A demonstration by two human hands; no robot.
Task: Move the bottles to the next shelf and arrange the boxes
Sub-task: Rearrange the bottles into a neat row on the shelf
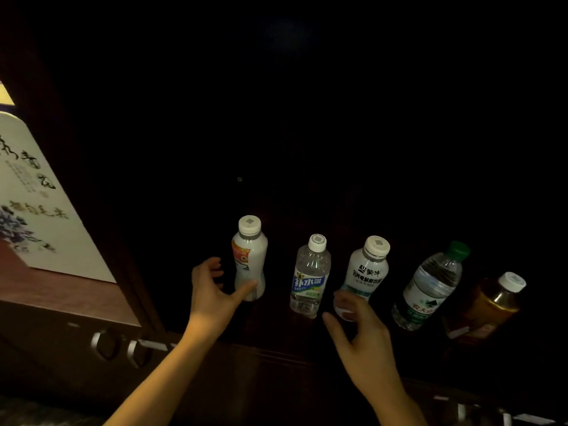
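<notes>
Several bottles stand in a row on a dark shelf (276, 330). From the left: a white bottle with an orange label (249, 256), a clear bottle with a blue label (309, 276), a white bottle with black lettering (365, 272), a clear green-capped water bottle (430, 287) and an amber tea bottle (491, 302). My left hand (212, 293) is open, its thumb at the base of the orange-label bottle. My right hand (359, 333) is open in front of the lettered white bottle's base. Whether either hand touches a bottle is unclear.
A pale box with calligraphy and blue flowers (37, 198) stands on the lighter wooden shelf (61, 296) to the left, past a dark upright divider (129, 272). Metal ring handles (123, 347) sit on the cabinet front below. The shelf's back is in darkness.
</notes>
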